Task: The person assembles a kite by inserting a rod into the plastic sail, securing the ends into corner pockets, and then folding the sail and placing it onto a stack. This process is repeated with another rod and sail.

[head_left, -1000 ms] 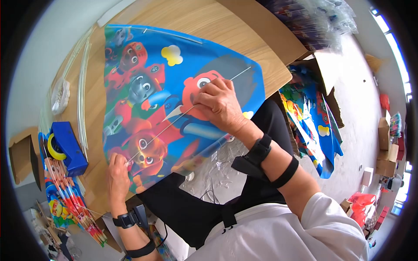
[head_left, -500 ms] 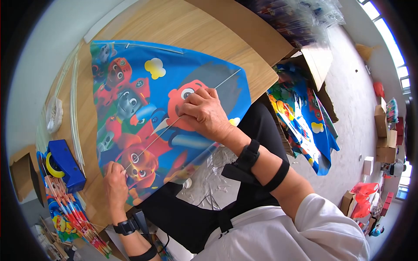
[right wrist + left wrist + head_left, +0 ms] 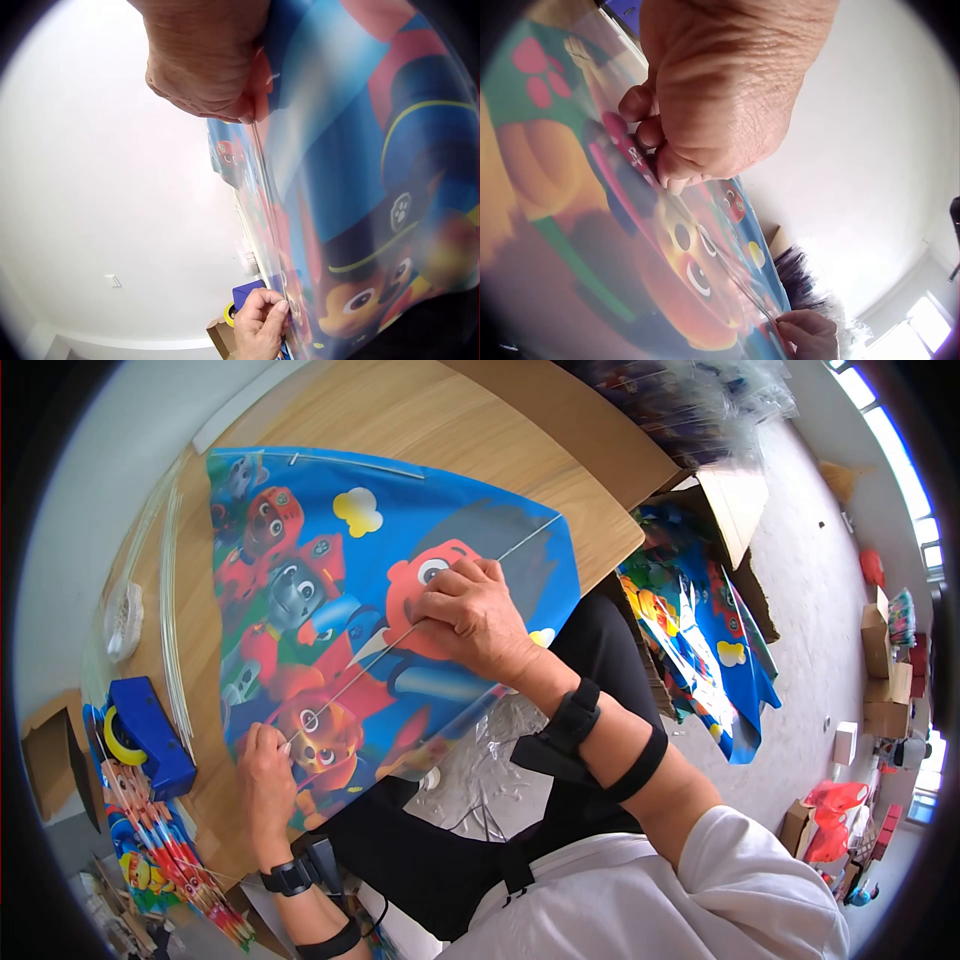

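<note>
one bare left hand and one bare right hand pinch one thin pale rod across one blue cartoon-printed plastic sheet.

The wooden table bears a printed sheet, pale rods, a white bundle and a dispenser (blue).

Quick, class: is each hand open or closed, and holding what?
Left hand: closed, pinching the thin rod on the printed sheet.
Right hand: closed, pinching that rod farther along.
</note>
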Motion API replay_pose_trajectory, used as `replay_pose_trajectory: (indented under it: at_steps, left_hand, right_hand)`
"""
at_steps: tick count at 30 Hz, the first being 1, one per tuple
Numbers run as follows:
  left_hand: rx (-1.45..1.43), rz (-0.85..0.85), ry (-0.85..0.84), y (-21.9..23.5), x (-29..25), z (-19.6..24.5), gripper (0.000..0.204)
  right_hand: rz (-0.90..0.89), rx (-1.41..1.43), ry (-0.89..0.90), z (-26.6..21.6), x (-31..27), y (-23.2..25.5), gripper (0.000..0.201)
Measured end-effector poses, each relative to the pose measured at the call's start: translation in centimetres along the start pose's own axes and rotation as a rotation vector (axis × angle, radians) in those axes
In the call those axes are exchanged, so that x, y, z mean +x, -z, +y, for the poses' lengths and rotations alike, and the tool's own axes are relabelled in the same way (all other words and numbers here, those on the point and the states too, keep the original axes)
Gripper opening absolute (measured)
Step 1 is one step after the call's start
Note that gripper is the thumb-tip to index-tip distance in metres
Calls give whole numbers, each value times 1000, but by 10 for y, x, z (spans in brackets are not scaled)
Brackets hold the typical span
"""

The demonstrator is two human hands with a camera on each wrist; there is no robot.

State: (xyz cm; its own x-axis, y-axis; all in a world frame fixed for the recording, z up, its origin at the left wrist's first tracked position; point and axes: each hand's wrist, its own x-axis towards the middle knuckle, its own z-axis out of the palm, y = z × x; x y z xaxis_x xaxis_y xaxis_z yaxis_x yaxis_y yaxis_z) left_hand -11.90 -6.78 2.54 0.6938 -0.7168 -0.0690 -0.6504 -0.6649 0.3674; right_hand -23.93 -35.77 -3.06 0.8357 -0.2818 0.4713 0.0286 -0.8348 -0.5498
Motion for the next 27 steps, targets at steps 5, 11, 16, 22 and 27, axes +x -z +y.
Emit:
replay_pose_trajectory:
  at_steps: [5, 11, 16, 22, 27]
  left_hand:
    - [159, 289, -59, -23, -8, 13, 23]
    - [124, 423, 147, -58, -30, 61, 39]
    - [-31, 498, 107, -58, -20, 41, 17]
    - [65, 383, 1, -41, -1, 18, 13]
    - [104, 388, 51, -33, -13, -3, 12]
  right_hand:
    - [-2, 6, 17, 4, 1, -3, 12]
    - [-37, 29, -14, -2, 6, -1, 10]
    - [-37, 30, -20, -6, 8, 0, 8]
    - [-37, 10, -24, -3, 5, 0, 8]
    - [-33, 15, -13, -3, 5, 0, 8]
